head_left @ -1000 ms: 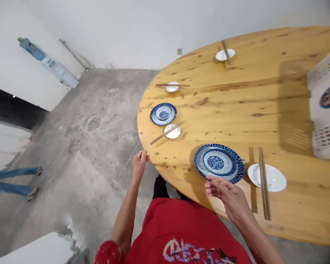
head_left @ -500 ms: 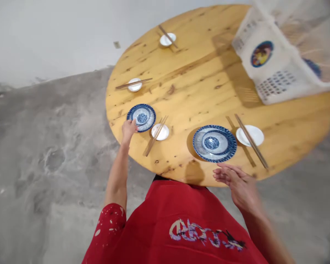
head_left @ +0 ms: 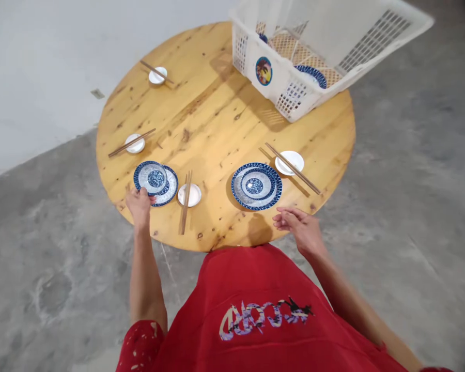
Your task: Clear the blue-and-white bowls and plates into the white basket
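1. Left hand [head_left: 139, 203] reaching forward, fingertips at the near rim of a small blue-and-white patterned ceramic bowl [head_left: 151, 177]; appears to pinch that rim, though full closure cannot be told.
2. Said bowl seated off-centre on a blue-and-white patterned ceramic plate [head_left: 165, 188], shifted toward the far-left edge of it; both just ahead of the left hand, well apart from the right.
3. Right hand [head_left: 300, 227] open, fingers loosely spread and pointing left, holding nothing; hovering at the near edge of the round pale wooden table [head_left: 217, 129].
4. Larger blue-and-white ceramic plate with nested bowl [head_left: 256, 185] just ahead and left of the right hand, not touching it.
5. Governing relation: small bowl directly beyond the left fingertips, round with no long axis; left hand far nearer than the right.
6. Small plain white saucer [head_left: 189, 195] to the right of the left hand, wooden chopsticks [head_left: 185, 201] across it, long axis running toward and away from the person.
7. Second white saucer with chopsticks [head_left: 290, 162] ahead of the right hand, sticks lying diagonal.
8. Two further white saucers with chopsticks [head_left: 135, 143] [head_left: 157, 75] beyond the left hand.
9. White perforated plastic basket [head_left: 294, 62] far ahead of the right hand, blue-patterned crockery inside.
10. Surfaces: glazed, smooth crockery; knotted, varnished wood; rough grey concrete floor [head_left: 411, 206].
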Demonstrator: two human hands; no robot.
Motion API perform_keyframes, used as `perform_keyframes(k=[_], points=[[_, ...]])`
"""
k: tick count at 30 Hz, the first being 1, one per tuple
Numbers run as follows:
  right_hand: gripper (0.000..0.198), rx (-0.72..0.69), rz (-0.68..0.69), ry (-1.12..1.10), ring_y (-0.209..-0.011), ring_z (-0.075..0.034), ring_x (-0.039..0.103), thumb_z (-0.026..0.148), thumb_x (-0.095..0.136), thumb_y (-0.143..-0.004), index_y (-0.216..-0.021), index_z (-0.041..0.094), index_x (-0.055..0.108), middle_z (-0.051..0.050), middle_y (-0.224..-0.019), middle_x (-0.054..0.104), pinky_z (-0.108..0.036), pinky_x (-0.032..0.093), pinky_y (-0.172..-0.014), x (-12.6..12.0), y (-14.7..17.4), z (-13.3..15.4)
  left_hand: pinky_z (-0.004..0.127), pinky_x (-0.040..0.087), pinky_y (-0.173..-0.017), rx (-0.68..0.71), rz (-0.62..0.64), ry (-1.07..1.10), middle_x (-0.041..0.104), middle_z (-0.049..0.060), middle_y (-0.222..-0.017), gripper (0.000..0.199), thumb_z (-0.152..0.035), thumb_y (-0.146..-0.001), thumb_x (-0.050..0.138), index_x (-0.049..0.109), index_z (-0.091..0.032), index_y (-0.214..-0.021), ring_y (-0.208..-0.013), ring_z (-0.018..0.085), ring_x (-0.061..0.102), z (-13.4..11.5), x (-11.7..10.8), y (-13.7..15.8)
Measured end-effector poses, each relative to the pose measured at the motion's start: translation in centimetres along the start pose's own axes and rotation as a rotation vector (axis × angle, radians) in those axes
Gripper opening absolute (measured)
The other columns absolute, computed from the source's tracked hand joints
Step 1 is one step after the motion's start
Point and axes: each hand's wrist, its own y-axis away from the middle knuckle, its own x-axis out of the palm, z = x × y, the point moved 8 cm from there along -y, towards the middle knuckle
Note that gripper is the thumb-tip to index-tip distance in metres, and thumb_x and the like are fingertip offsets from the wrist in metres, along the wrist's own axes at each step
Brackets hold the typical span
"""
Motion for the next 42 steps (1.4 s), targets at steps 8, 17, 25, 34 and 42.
perform_keyframes(k=[8,17,25,34,42], points=[[0.045,-0.124,-0.023,0.052,-0.054,-0.016,0.064,0.048,0.073,-0.070,-0.100,0.017,0.063,-0.002,-0.068,0.069,-0.026,0.051,-0.051,0.1,-5.8,2.3,0.023,0.047,-0.047,0.059,0.364,0.251,0.053,-0.003,-0.053,0.021,-0.033,-0.087,0.051,0.045,-0.021,-0.070,-0.047,0.015,0.060,-8.4,8.9,10.4],[0.048,-0.274,0.089,0.168,-0.055,-0.016,0.064,0.062,0.057,-0.087,-0.104,0.018,0.065,-0.001,-0.069,0.067,-0.026,0.048,-0.051,0.5,-6.9,4.9,0.020,0.039,-0.047,0.157,0.624,0.119,0.052,-0.004,-0.044,0.026,-0.022,-0.090,0.050,0.044,-0.020,-0.065,-0.046,0.015,0.062,-13.5,19.8,18.1],[0.047,-0.386,0.106,0.634,-0.064,-0.025,0.070,0.045,0.055,-0.089,-0.120,0.011,0.065,-0.005,-0.071,0.070,-0.032,0.049,-0.063,2.1,-8.3,5.4,0.026,0.046,-0.063,0.150,0.641,-0.102,0.057,-0.002,-0.048,0.021,-0.023,-0.093,0.048,0.050,-0.021,-0.072,-0.057,0.019,0.068,-13.7,21.1,18.7],[0.047,-0.462,0.032,1.022,-0.089,-0.036,0.071,0.032,0.049,-0.087,-0.124,0.008,0.063,-0.013,-0.080,0.074,-0.039,0.050,-0.077,2.6,-8.9,5.7,0.029,0.049,-0.076,0.192,0.614,-0.281,0.072,0.005,-0.077,0.019,-0.022,-0.096,0.045,0.057,-0.019,-0.111,-0.076,0.021,0.072,-13.9,21.9,19.5],[0.051,-0.511,0.020,1.096,-0.093,-0.035,0.069,0.037,0.051,-0.084,-0.123,0.007,0.064,-0.018,-0.091,0.074,-0.039,0.050,-0.078,1.9,-10.1,4.6,0.036,0.050,-0.088,0.287,0.615,-0.464,0.073,0.014,-0.109,0.035,-0.025,-0.097,0.042,0.050,-0.015,-0.130,-0.103,0.028,0.070,-14.2,22.3,20.3]])
